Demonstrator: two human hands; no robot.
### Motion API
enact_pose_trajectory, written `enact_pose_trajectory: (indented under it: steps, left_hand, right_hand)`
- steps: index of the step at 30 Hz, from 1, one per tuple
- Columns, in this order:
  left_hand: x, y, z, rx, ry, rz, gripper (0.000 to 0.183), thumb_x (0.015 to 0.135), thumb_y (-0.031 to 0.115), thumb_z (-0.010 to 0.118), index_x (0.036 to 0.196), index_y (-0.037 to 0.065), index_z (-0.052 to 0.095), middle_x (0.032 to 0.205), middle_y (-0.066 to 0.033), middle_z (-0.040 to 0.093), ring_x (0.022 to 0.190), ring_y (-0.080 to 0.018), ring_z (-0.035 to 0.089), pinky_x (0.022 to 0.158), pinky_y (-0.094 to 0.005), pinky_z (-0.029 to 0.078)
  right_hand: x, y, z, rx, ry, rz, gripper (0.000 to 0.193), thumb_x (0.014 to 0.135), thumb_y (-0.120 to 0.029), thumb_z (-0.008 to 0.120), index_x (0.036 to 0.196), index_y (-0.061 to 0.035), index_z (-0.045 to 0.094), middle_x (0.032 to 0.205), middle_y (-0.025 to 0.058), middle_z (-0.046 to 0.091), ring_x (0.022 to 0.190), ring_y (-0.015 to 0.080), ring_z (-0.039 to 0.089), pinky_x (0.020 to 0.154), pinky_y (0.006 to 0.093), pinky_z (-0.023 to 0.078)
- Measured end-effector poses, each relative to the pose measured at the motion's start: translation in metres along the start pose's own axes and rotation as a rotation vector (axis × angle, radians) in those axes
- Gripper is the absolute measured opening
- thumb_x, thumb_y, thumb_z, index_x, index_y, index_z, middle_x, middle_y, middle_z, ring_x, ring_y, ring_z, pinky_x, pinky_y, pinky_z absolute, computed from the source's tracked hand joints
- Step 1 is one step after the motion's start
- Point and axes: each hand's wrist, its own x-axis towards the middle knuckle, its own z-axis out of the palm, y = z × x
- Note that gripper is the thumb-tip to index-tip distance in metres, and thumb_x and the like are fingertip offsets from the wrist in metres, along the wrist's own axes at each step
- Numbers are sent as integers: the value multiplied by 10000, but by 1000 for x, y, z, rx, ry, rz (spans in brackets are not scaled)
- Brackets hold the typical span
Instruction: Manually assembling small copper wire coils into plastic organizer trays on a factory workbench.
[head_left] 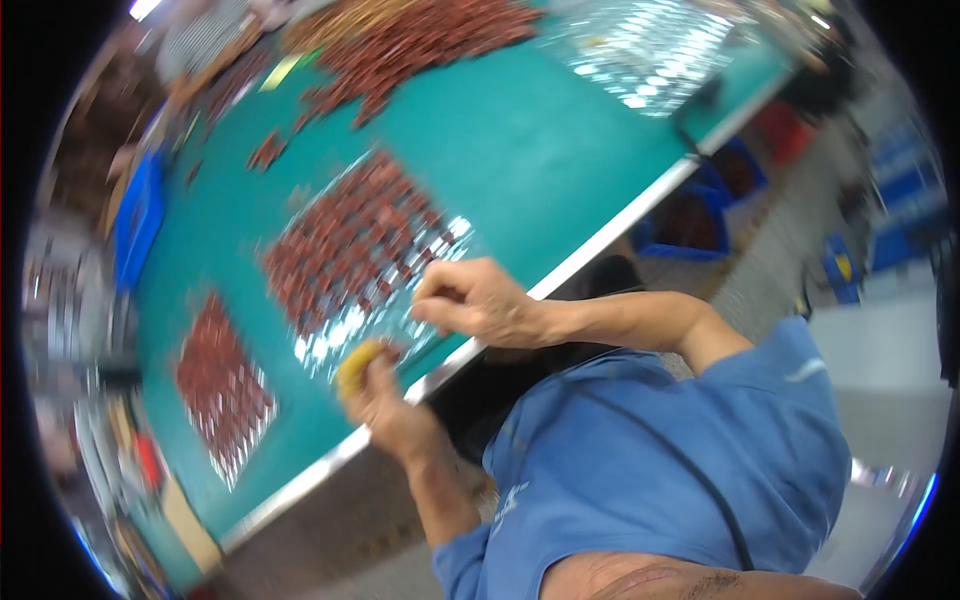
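A teal worktable (560, 150) with a pale front edge fills the view, tilted and blurred; beyond the edge lie a grey floor and blue crates (690, 225).

Your left hand (385, 395) curls around a small yellowish object (357, 365), fingers pressed together about it. Blur hides what it is; it looks light and small enough to hold with the fingertips, and you are gripping it at its near side. It sits at the table's front edge, just below the clear tray (450, 245).

Your right hand (480, 300) is closed in a pinch, thumb against fingertips, over the near corner of that tray. Whether a piece is between the fingertips cannot be told.

The tray is thin, glossy plastic, probably flexible and slippery, so it is best lifted by a rim. It holds rows of small red-brown parts (350, 245), likely light and rigid, each suited to a fingertip pinch. They lie just beyond and to the left of your right hand.

A second filled tray (225, 385) lies to the left of your left hand. A loose heap of the same red-brown parts (420, 40) lies well beyond both hands, beside an empty clear tray (640, 50).
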Motion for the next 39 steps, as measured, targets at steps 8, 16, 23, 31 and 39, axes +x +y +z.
enact_pose_trajectory:
  steps: [8,16,23,31,39]
  left_hand:
    - [29,-32,-62,189,-17,178,125,941,68,548,1032,8,609,913,-32,598,821,-107,541,755,-240,447]
    - [24,-47,-52,244,-49,168,92,919,36,579,1005,18,605,876,-1,563,761,-72,500,658,-198,407]
    - [25,-46,-51,289,-45,141,115,924,75,586,1012,5,609,872,-10,577,765,-77,516,678,-205,422]
    - [20,-43,-48,347,-28,120,110,920,47,568,1015,1,598,902,-24,570,803,-102,527,731,-227,439]
    - [19,-49,-45,423,-35,146,80,915,40,568,980,-2,591,900,-21,542,796,-106,509,722,-227,429]
  right_hand:
    - [6,-1,-217,-1314,505,-485,305,856,-168,652,1097,-16,544,1075,165,572,1004,288,598,869,376,505]
    - [-39,12,-346,-1578,1122,-235,573,833,-350,675,1186,60,484,1193,233,501,1111,359,511,938,407,440]
    - [-48,39,-400,-503,1289,138,396,798,-334,703,888,41,611,737,106,660,586,191,633,532,289,492]
    - [-11,25,-422,87,1029,-131,283,920,-232,512,1004,13,624,971,116,674,771,175,669,671,268,522]
    - [-33,46,-428,-1107,779,-53,326,846,-215,553,1076,8,615,946,153,673,914,324,638,830,367,494]
